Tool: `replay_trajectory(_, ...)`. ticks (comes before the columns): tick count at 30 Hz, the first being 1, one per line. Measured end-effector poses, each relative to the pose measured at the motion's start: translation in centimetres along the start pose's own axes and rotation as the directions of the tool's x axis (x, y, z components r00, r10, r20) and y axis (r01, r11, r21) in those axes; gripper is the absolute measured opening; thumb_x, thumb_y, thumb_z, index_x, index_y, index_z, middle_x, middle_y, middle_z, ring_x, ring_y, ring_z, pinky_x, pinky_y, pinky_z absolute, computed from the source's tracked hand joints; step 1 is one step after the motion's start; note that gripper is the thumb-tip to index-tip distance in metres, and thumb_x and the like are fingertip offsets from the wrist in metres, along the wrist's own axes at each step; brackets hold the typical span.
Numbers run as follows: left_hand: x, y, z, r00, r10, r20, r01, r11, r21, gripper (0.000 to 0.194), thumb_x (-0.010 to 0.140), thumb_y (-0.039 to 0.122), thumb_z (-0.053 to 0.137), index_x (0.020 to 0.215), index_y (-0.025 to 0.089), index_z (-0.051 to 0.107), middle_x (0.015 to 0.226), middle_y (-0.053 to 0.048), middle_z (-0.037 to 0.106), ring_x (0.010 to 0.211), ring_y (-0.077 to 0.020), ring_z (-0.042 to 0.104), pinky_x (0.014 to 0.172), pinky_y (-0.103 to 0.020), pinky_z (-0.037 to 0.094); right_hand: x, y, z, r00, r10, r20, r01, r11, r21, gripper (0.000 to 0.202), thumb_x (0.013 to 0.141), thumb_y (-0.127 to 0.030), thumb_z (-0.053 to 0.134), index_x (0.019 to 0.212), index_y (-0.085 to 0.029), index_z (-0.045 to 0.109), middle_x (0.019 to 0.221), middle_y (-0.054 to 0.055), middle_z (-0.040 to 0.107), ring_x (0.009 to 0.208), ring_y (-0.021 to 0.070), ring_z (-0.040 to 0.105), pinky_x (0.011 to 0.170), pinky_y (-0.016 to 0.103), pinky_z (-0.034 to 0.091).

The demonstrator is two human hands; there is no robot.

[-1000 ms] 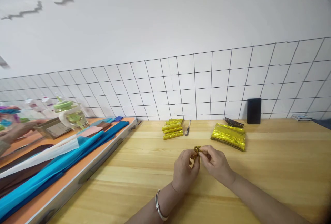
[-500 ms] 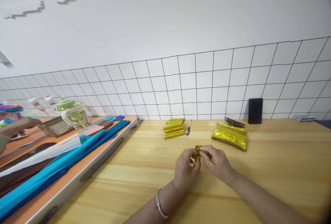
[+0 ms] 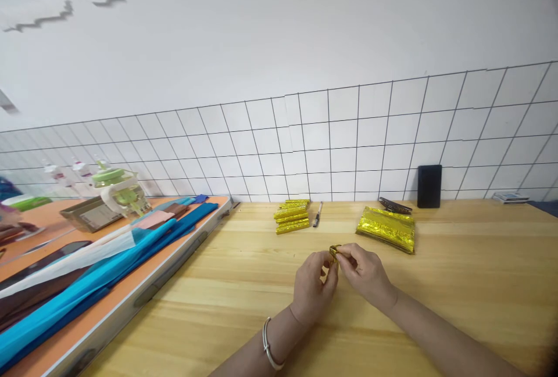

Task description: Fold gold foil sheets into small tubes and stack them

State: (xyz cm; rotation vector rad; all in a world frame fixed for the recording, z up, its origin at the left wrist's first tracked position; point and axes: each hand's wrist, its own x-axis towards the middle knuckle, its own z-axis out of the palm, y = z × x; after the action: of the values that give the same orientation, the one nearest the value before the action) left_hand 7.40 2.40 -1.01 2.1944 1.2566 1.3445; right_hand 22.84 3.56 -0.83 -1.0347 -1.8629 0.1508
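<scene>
Between my two hands is a small piece of gold foil (image 3: 334,250), folded and partly hidden by the fingers. My left hand (image 3: 314,284), with a silver bangle at the wrist, pinches it from the left. From the right, the thumb and fingertips of my right hand (image 3: 365,270) pinch the same piece. Beyond the hands lies a small stack of gold foil strips (image 3: 291,217), with a pen (image 3: 318,214) beside it. To the right rests a flat bundle of folded gold foil (image 3: 386,229).
Behind the foil bundle lies a black stapler-like tool (image 3: 394,205). A black rectangular object (image 3: 429,186) leans on the tiled wall. On the orange table at left are blue crepe-like sheets (image 3: 131,266), a cardboard box (image 3: 91,214) and a green-lidded bottle (image 3: 124,191).
My hands keep their pinch on the foil with hardly any movement. At the far left, another person's hand has withdrawn from beside the cardboard box. The view has shifted slightly.
</scene>
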Motion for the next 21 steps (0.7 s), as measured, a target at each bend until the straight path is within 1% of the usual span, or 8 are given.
replay_trajectory(3,0.0,0.0,-0.1,1.000,-0.018,0.019,0.019,1.000,-0.022,0.011,0.087,0.019,0.043,0.089,0.018,0.054,0.079,-0.002,0.061,0.071,-0.0119,0.057,0.062,-0.022,0.047,0.1,-0.1,0.0,1.000,-0.006,0.014,0.006,1.000,0.011,0.014,0.087,-0.020,0.048,0.098,-0.022,0.056,0.084,0.001,0.068,0.069,0.0133,0.063,0.064,0.024,0.048)
replay_trajectory(7,0.1,0.0,-0.1,0.998,-0.060,0.022,0.060,0.998,-0.022,0.012,0.087,0.020,0.044,0.092,0.018,0.055,0.081,-0.002,0.062,0.069,-0.0114,0.057,0.057,-0.020,0.047,0.1,-0.2,0.0,1.000,-0.015,0.012,0.015,1.000,0.025,0.014,0.087,-0.020,0.046,0.098,-0.022,0.054,0.085,0.002,0.067,0.070,0.0137,0.063,0.063,0.024,0.047)
replay_trajectory(12,0.0,0.0,-0.1,0.997,-0.078,-0.002,0.078,0.997,-0.022,0.011,0.087,0.022,0.047,0.096,0.019,0.052,0.082,-0.001,0.062,0.067,-0.0110,0.058,0.058,-0.021,0.047,0.1,-0.4,-0.2,1.000,0.027,0.003,-0.027,0.999,0.027,0.012,0.086,-0.021,0.046,0.095,-0.022,0.053,0.077,0.001,0.066,0.063,0.0128,0.061,0.059,0.023,0.046)
replay_trajectory(17,0.0,-0.5,-0.4,1.000,0.004,0.007,-0.003,0.999,-0.037,0.010,0.090,0.021,0.042,0.098,0.019,0.049,0.085,-0.002,0.063,0.071,-0.0115,0.059,0.065,-0.023,0.048,0.3,-0.7,-0.2,0.999,0.034,-0.005,-0.034,0.999,0.036,0.012,0.085,-0.021,0.046,0.094,-0.022,0.054,0.073,0.000,0.065,0.060,0.0123,0.060,0.059,0.023,0.046)
replay_trajectory(21,0.2,-1.2,-0.6,0.993,0.115,-0.003,-0.115,0.993,-0.027,0.027,0.091,0.020,0.039,0.118,0.020,0.042,0.094,-0.005,0.065,0.075,-0.0122,0.061,0.069,-0.024,0.048,0.3,-0.6,-0.2,0.999,0.019,-0.027,-0.018,0.999,0.030,0.012,0.084,-0.022,0.045,0.091,-0.022,0.055,0.069,0.000,0.064,0.057,0.0121,0.058,0.056,0.022,0.045)
